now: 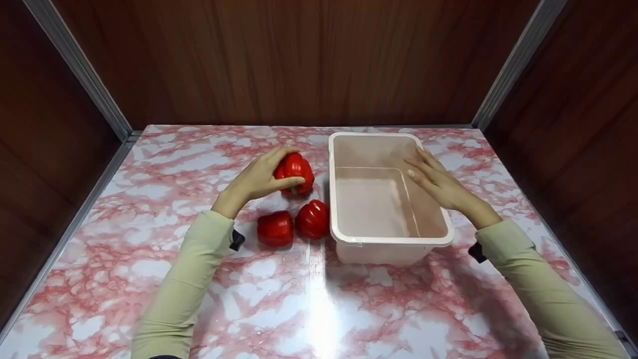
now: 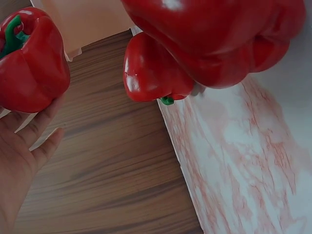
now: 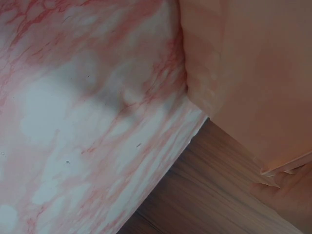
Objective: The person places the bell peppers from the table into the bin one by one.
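Beside one tub [image 1: 391,241] are three red peppers [image 1: 312,220], the left hand [image 1: 255,174] gripping one; the right hand [image 1: 438,183], fingers extended, reaches over its right rim. Only the head view shows the tub's interior.

White glare streaks the tabletop [image 1: 279,289] in front of me, a soft shadow lies beside my right sleeve [image 1: 541,286], and highlights glint on the red peppers [image 1: 312,220]. The wood panels [image 1: 299,60] are dim, and my right wrist view looks dull.

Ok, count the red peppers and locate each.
3: a first pepper in the left hand; on the table, a second pepper beside the bin and a third pepper left of the second.
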Action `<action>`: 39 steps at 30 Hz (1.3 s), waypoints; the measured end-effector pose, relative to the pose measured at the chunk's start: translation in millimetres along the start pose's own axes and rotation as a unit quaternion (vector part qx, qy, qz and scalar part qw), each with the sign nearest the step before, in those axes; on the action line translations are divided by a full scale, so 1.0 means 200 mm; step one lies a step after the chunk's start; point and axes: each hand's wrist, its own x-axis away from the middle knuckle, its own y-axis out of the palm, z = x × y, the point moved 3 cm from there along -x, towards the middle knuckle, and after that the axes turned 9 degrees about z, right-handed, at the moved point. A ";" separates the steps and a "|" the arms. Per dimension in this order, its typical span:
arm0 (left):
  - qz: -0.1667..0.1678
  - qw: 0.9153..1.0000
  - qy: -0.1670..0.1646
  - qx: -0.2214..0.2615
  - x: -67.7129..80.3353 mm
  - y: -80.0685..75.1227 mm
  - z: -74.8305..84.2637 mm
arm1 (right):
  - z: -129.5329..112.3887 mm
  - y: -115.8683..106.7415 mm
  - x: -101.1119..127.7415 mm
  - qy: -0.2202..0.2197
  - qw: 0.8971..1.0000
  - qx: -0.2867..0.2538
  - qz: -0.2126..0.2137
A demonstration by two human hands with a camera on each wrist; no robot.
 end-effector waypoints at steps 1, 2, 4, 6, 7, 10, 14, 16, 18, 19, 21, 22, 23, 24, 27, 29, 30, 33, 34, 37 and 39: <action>0.001 1.000 0.001 0.000 0.00 0.00 0.00 | 0.00 0.00 0.00 0.001 1.000 -0.001 0.000; 0.001 1.000 0.002 0.001 0.00 0.00 0.00 | 0.00 0.00 0.00 0.002 1.000 -0.002 0.000; 0.001 1.000 -0.001 0.004 0.00 0.00 0.00 | 0.00 0.00 0.00 0.005 1.000 -0.003 -0.002; 0.000 1.000 -0.005 0.008 0.00 0.00 0.00 | 0.00 0.00 0.00 0.007 1.000 -0.003 -0.003; 0.000 1.000 -0.007 0.007 0.00 0.00 0.00 | 0.00 0.00 0.00 0.008 1.000 -0.003 -0.003; -0.002 1.000 -0.010 0.009 -0.01 -0.01 0.01 | 0.00 0.00 0.00 0.009 1.000 -0.003 -0.004; -0.003 1.000 -0.010 0.009 -0.01 -0.01 0.01 | 0.00 0.00 0.00 0.008 1.000 -0.004 -0.004; -0.003 1.000 -0.011 0.010 -0.01 -0.01 0.01 | 0.00 0.01 0.00 0.007 1.000 -0.006 -0.004; -0.003 1.000 -0.010 0.009 -0.01 -0.01 0.01 | 0.00 0.01 0.00 0.006 1.000 -0.006 -0.004; -0.003 1.000 -0.011 0.009 -0.01 -0.01 0.01 | 0.00 0.00 0.00 0.006 1.000 -0.007 -0.004; -0.003 1.000 -0.010 0.009 -0.01 -0.01 0.01 | -0.01 0.00 0.00 0.004 1.000 -0.008 -0.003; -0.002 1.000 -0.009 0.009 -0.01 -0.02 0.01 | -0.01 0.00 0.00 0.004 1.000 -0.008 -0.003; -0.002 1.000 -0.009 0.007 -0.01 -0.02 0.02 | -0.01 0.00 0.00 0.002 1.000 -0.007 -0.002; -0.001 1.000 -0.009 0.006 -0.01 -0.02 0.02 | -0.01 0.00 0.00 0.001 1.000 -0.006 -0.002; 0.002 1.000 -0.008 0.006 -0.02 -0.02 0.02 | -0.01 0.00 0.01 -0.002 1.000 -0.005 -0.003; 0.004 1.000 -0.006 0.004 -0.02 -0.03 0.03 | 0.00 0.00 0.01 -0.002 1.000 -0.005 -0.004; 0.004 1.000 -0.005 0.004 -0.02 -0.03 0.03 | 0.00 0.00 0.01 -0.001 1.000 -0.005 -0.004; 0.004 1.000 0.000 0.003 -0.02 -0.02 0.03 | -0.01 0.00 0.01 0.002 1.000 -0.006 -0.003; 0.004 1.000 0.000 0.001 -0.02 -0.02 0.03 | -0.01 0.00 0.00 0.003 1.000 -0.007 -0.004; 0.003 1.000 0.001 0.003 -0.03 -0.02 0.03 | -0.01 0.00 0.00 0.003 1.000 -0.010 -0.004; 0.002 1.000 0.000 0.005 -0.03 -0.02 0.04 | -0.01 0.00 0.00 0.003 1.000 -0.012 -0.004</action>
